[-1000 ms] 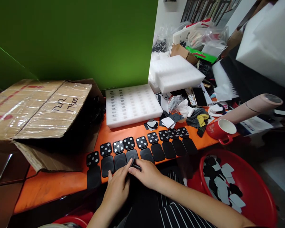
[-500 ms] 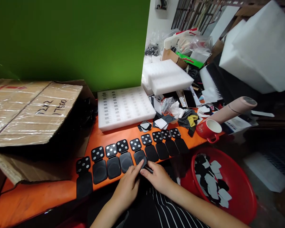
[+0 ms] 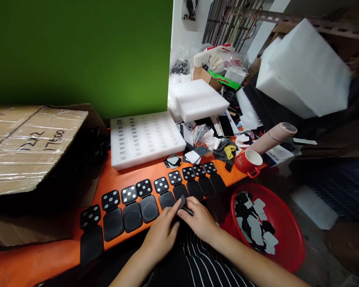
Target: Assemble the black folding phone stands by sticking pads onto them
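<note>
Both hands meet in front of the row, over my lap, around a small black flat piece. My left hand is closed, with its fingers and thumb pressed against the near side of that piece. From the right, my right hand pinches its other end, where a dark edge shows between thumb and fingers. Much of the piece is hidden by the fingers. Just beyond lie several opened black hinged cases in a row, their upper halves dotted with round silvery spots, their lower halves plain black.
An orange table carries a white foam tray with slots, a cardboard box at left, loose black and white pieces, a red mug and a pink flask. A red basin of black and white pieces stands at lower right.
My view has swung a little to the right, so the table and its things appear further left. Both hands still hold the black piece, which now stands more tilted up between the fingers.
</note>
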`<state>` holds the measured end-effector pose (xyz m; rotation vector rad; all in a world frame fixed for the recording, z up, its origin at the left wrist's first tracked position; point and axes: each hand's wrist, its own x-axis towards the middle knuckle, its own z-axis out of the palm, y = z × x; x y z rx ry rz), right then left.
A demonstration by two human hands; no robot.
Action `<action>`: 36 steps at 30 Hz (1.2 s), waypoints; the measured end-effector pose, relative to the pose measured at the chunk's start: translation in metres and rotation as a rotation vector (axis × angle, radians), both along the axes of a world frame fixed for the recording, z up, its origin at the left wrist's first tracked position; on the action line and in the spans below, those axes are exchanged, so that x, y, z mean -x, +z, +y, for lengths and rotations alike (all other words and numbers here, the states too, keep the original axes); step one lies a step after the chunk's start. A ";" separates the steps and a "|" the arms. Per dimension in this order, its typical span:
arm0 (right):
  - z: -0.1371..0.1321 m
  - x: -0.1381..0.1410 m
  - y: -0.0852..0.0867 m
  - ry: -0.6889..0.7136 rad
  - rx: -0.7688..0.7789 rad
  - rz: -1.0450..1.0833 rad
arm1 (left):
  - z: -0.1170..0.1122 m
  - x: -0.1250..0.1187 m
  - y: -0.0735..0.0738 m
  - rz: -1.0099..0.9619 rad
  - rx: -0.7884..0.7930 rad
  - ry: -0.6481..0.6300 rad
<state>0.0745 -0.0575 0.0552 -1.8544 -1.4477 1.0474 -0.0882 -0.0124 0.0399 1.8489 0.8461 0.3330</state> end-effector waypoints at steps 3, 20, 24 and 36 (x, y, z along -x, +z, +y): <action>0.001 0.000 0.003 0.021 0.010 0.018 | 0.003 -0.002 0.004 0.021 -0.001 0.005; 0.037 0.018 0.019 0.319 0.063 -0.231 | -0.004 0.016 -0.013 0.045 0.057 0.222; 0.042 0.025 0.027 0.329 0.041 -0.362 | -0.003 0.017 -0.010 0.037 0.087 0.270; 0.048 0.034 0.037 0.411 0.015 -0.524 | -0.001 0.019 -0.008 -0.074 0.264 0.387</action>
